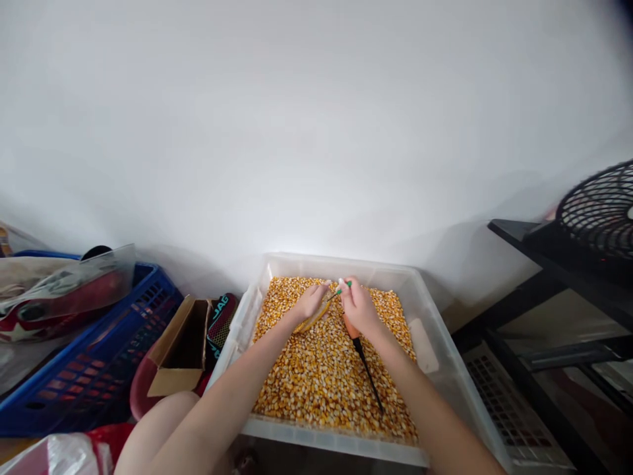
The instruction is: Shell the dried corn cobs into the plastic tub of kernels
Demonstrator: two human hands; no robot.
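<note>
My left hand (312,301) is closed around an ear of corn (311,321), which tilts over the loose kernels. In my right hand (358,305) is a thin tool with a green handle (349,284); it looks like a small screwdriver. Its slim shaft reaches left to the ear, though the fingers partly hide where the tip meets it. Beneath both hands, yellow corn kernels (316,382) fill the bottom of a translucent plastic bin (341,447). A screwdriver with an orange handle and black shaft (366,369) lies on the kernels below my right hand.
Left of the bin are an open cardboard box (182,343), a black JAG-lettered item (220,323) and a blue basket (93,369) with bags in it. A black rack (534,257) with a fan (601,211) stands at right. The white wall (316,132) rises behind.
</note>
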